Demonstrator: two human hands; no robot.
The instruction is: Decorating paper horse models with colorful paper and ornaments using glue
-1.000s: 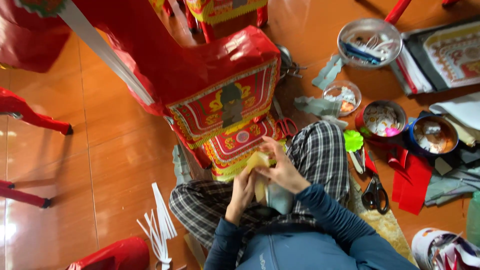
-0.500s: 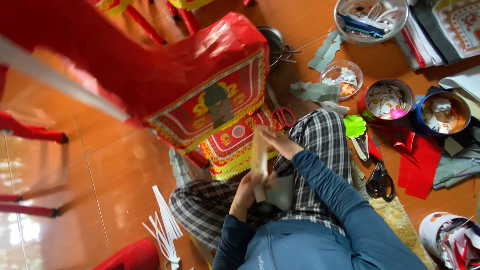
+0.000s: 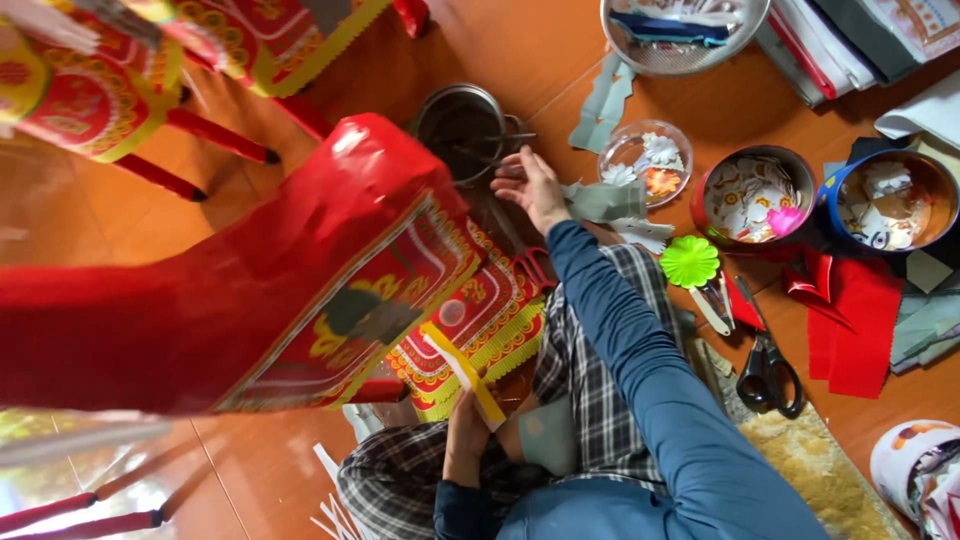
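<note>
A large red paper figure (image 3: 230, 290) with gold-patterned red panels fills the left and middle of the view. My left hand (image 3: 466, 430) grips a yellow paper strip (image 3: 462, 372) low in the frame, just below the figure's patterned edge. My right hand (image 3: 532, 186) is stretched forward with fingers spread and nothing in it. It hovers beside a dark metal pot (image 3: 462, 128) that has thin sticks resting in it. I sit cross-legged in checked trousers on an orange floor.
Grey paper cut-outs (image 3: 607, 200) lie by my right hand. Round tins (image 3: 752, 196) and a clear dish (image 3: 648, 160) hold paper bits. A green paper flower (image 3: 689, 261), black scissors (image 3: 768, 368), red paper sheets (image 3: 850, 320) and a mesh bowl (image 3: 680, 30) sit to the right.
My right hand has let go of the yellow strip and reached forward to the metal pot. The left hand keeps the strip. The view has shifted closer to the red figure.
</note>
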